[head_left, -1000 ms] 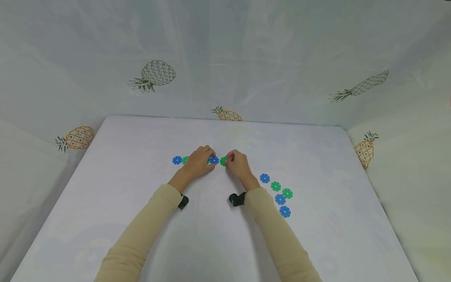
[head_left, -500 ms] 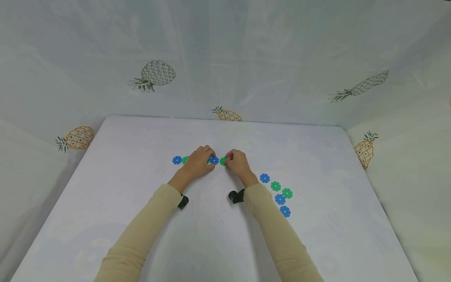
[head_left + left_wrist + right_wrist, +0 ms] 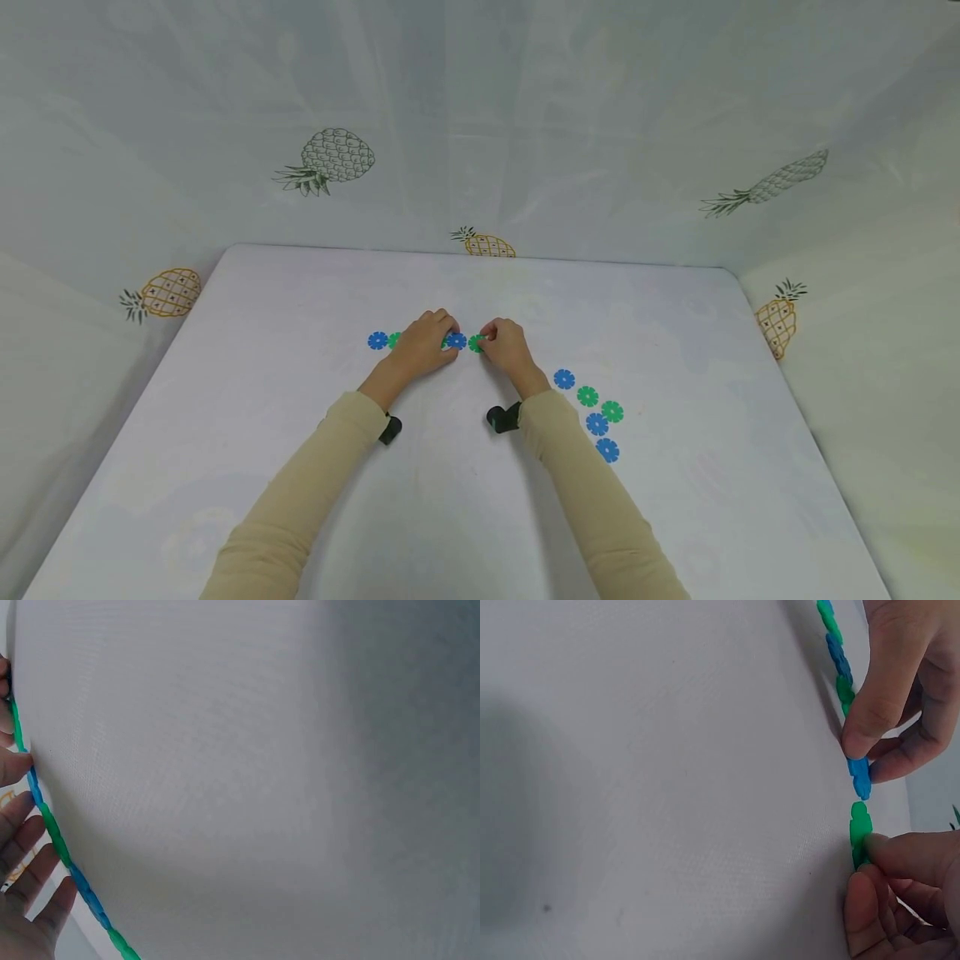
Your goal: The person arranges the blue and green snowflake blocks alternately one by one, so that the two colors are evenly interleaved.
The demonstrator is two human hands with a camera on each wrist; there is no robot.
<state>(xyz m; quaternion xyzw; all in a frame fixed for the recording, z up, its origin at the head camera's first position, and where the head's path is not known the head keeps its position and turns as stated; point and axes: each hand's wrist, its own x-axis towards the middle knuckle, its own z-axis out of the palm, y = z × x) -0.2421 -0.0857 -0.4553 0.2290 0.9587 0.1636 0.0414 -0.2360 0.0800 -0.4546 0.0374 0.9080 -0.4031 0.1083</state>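
A row of flower-shaped notched discs, blue and green in turn, lies across the table, with a blue disc [image 3: 377, 340] at its left end. My left hand [image 3: 423, 343] lies over the row and hides its middle. Its thumb and a finger pinch the blue disc at the right end [image 3: 861, 780]. My right hand [image 3: 507, 346] pinches a green disc [image 3: 860, 821] between thumb and fingers. A narrow gap parts that green disc from the blue one. In the left wrist view, the row's green and blue edges [image 3: 56, 832] run past the left fingers.
Several loose discs lie beside the right forearm, among them a blue disc [image 3: 564, 379] and a green disc [image 3: 612, 412]. The white table [image 3: 420, 517] ends at a pineapple-print curtain [image 3: 487, 192]. Black wrist cameras [image 3: 502, 418] sit under both wrists.
My right wrist has tilted very slightly away from me since the first frame. Both hands keep their hold, and the discs stay where they were.
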